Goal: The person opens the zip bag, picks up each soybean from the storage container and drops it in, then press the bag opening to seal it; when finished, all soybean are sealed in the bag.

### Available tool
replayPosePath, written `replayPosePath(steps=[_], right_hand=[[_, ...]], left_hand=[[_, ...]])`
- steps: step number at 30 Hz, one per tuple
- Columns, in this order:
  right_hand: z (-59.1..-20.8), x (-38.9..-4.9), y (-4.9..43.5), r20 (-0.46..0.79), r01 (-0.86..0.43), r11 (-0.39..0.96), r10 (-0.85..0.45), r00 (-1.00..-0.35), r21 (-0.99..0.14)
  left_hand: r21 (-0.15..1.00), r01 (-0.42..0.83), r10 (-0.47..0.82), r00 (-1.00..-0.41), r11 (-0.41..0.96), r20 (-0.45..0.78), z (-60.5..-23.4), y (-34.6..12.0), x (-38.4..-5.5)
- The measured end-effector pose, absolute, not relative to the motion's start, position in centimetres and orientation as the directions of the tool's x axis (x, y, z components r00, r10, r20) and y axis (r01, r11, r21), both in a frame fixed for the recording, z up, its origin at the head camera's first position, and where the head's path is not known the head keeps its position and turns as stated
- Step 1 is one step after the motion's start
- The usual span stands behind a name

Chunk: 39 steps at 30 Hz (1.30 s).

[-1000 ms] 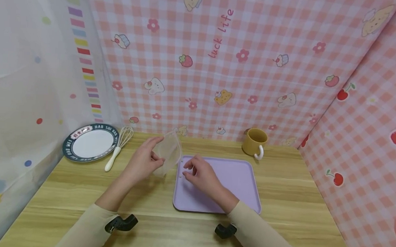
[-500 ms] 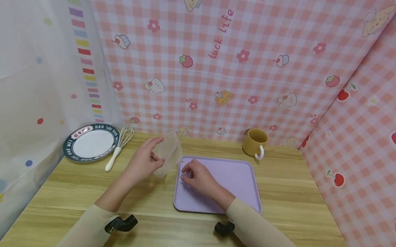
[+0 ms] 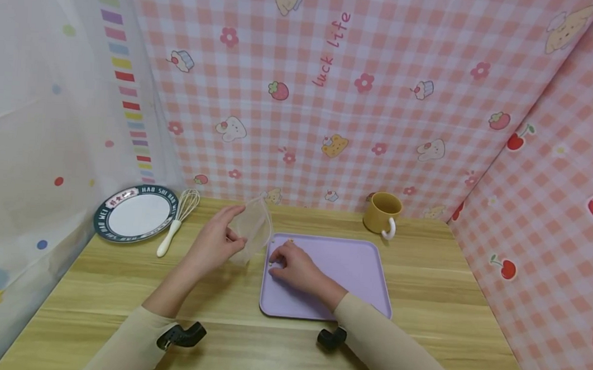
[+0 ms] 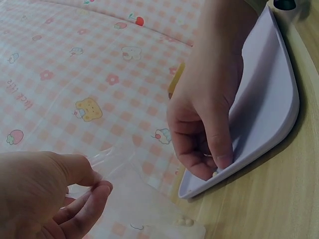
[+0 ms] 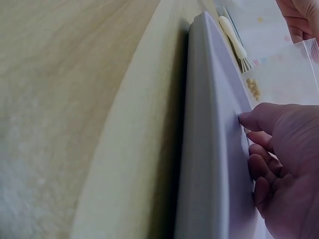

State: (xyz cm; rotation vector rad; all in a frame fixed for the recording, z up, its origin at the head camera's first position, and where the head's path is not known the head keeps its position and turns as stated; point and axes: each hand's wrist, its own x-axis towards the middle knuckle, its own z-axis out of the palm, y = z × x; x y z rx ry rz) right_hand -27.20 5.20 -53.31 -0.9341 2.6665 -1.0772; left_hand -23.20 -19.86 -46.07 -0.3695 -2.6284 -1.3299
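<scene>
My left hand (image 3: 215,239) pinches the upper edge of a clear plastic bag (image 3: 253,227) between thumb and fingers, left of the lilac tray (image 3: 342,265). Several small beige beans (image 5: 253,88) lie in the bottom of the bag. Over the tray's left end, my right hand (image 3: 297,269) reaches down with thumb and forefinger a little apart. A single bean (image 4: 215,174) shows right at those fingertips, by the tray's rim. Another yellowish bean (image 3: 291,240) lies near the tray's back edge, just beyond the right fingers.
A white plate (image 3: 104,219) with a dark green rim and a white-handled whisk (image 3: 172,237) are at the left. Behind the tray on the right stands a mustard mug (image 3: 379,214). Patterned cloth walls (image 3: 305,113) close off the back and sides.
My right hand has shifted slightly left and down to the tray's left edge, uncovering a bean near the back edge. The left hand and bag have stayed in place.
</scene>
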Motion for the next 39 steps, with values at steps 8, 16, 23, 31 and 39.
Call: replayPosePath(steps=[8, 16, 23, 31, 39], right_hand=[[-53.1, -27.1, 4.8, 0.118, -0.490, 0.562, -0.570, -0.813, -0.666], [-53.4, -26.8, 4.7, 0.148, -0.500, 0.566, -0.553, -0.820, -0.656], [-53.3, -26.6, 4.7, 0.145, -0.527, 0.560, -0.585, -0.798, -0.639], [-52.9, -26.5, 4.9, 0.174, -0.578, 0.522, -0.630, -0.757, -0.628], [-52.2, -26.0, 5.2, 0.221, -0.575, 0.488, -0.605, -0.765, -0.657]], left_hand=[[0.768, 0.292, 0.141, -0.955, 0.569, 0.259, -46.0, -19.9, -23.3], [0.769, 0.291, 0.140, -0.956, 0.570, 0.258, -46.1, -20.1, -23.3], [0.768, 0.288, 0.138, -0.957, 0.573, 0.255, -46.1, -20.1, -23.2], [0.769, 0.288, 0.140, -0.957, 0.570, 0.255, -46.1, -20.1, -23.1], [0.770, 0.287, 0.142, -0.957, 0.570, 0.252, -45.9, -19.9, -23.0]])
